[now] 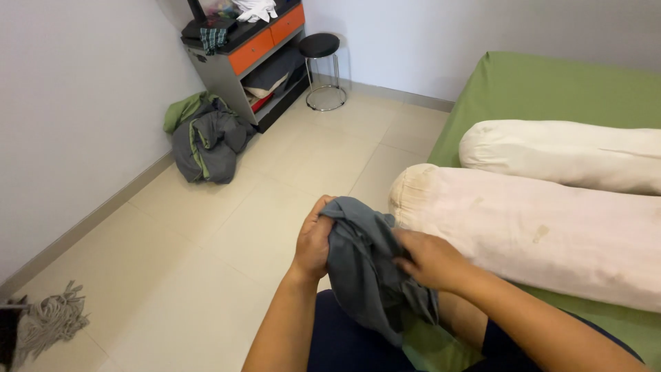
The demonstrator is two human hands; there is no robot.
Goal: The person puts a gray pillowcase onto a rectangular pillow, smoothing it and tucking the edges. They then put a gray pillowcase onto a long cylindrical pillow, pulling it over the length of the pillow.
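Observation:
A grey cloth (361, 265) with a green lining at its lower end is bunched between both my hands, low in the middle of the view. My left hand (313, 241) grips its upper left edge, fingers curled around the fabric. My right hand (430, 258) pinches the cloth from the right side. Two long bolster pillows lie just to the right on the bed, the nearer one (537, 231) pinkish and stained, the farther one (571, 151) white.
The bed has a green sheet (551, 86). A pile of grey and green fabric (206, 138) lies on the tiled floor by a grey cabinet with orange drawers (255, 48). A black stool (322, 69) stands beside it. A mop head (45, 320) lies at lower left.

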